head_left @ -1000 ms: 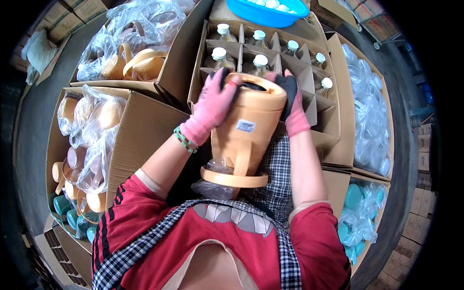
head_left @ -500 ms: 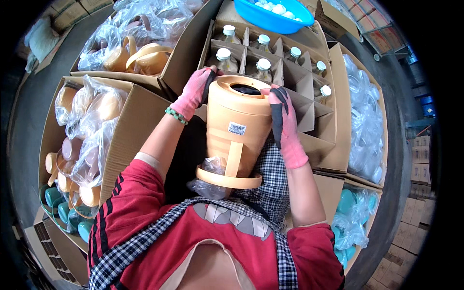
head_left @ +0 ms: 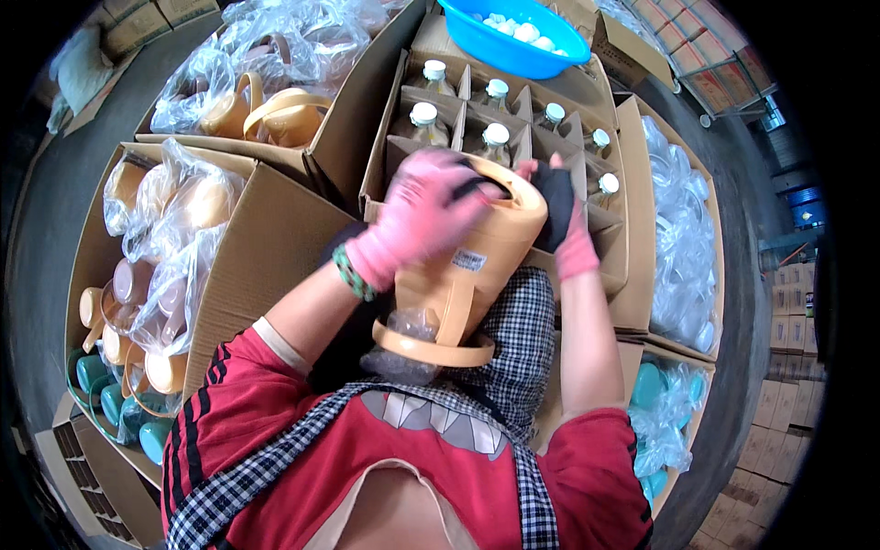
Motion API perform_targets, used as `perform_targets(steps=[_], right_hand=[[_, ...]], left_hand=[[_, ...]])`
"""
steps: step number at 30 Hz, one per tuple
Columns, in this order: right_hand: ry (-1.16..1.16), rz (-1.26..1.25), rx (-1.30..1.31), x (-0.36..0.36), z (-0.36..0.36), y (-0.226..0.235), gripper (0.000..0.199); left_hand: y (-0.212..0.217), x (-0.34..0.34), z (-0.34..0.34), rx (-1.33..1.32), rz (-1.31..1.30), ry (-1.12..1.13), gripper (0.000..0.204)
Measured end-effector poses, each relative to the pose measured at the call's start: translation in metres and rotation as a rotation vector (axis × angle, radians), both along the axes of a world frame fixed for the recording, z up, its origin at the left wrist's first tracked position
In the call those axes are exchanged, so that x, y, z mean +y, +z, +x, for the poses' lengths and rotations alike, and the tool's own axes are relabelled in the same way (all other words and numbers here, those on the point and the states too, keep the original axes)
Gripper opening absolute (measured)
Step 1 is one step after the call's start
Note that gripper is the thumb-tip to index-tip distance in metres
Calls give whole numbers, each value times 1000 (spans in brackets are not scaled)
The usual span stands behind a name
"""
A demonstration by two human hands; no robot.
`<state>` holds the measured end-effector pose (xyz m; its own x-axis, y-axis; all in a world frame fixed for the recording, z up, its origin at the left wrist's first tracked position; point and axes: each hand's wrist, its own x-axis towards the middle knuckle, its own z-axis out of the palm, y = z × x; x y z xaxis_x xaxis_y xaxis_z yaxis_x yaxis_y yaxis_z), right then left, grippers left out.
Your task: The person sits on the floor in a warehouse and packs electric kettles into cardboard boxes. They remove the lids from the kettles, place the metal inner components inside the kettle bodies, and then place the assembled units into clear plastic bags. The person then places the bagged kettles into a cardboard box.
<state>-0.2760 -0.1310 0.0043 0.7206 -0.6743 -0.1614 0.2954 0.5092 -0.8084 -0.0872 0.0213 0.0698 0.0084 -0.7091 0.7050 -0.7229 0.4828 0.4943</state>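
Observation:
A peach-coloured plastic jug body [head_left: 500,246] with a handle [head_left: 457,307] and a small label rests in my lap. It leans slightly right, its end with the round opening tilted up and away. Over that opening my left hand [head_left: 422,218], in a pink glove with dark fingers, bends its fingers in at the rim; motion blurs it. My right hand [head_left: 564,215], gloved alike, grips the jug's upper right side. A crumpled clear plastic bag [head_left: 408,353] shows around the ring at the jug's lower end. What lies inside the opening is mostly covered by my left fingers.
Ahead, a divided carton [head_left: 632,234] holds several white-capped glass bottles [head_left: 496,137]. Behind it sits a blue basin [head_left: 513,46] of white pieces. Open cartons with bagged peach and teal plastic parts [head_left: 165,371] stand left; more bagged parts [head_left: 678,238] fill cartons at right.
My left hand has moved from the jug's left rim onto its opening. The jug's upper end has tipped to the right, and my right hand has shifted slightly right with it.

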Motion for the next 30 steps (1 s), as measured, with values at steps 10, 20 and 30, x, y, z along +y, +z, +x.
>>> perform_targets(steps=[10, 20, 30], right_hand=[[-126, -605, 447, 86, 16, 68, 30], [912, -2007, 673, 94, 37, 161, 15], [782, -1568, 1264, 90, 89, 139, 23]], left_hand=[[-26, -20, 43, 808, 200, -339, 28], [-85, -17, 19, 1826, 895, -1060, 38], [-83, -30, 27, 1773, 808, -1152, 33]])
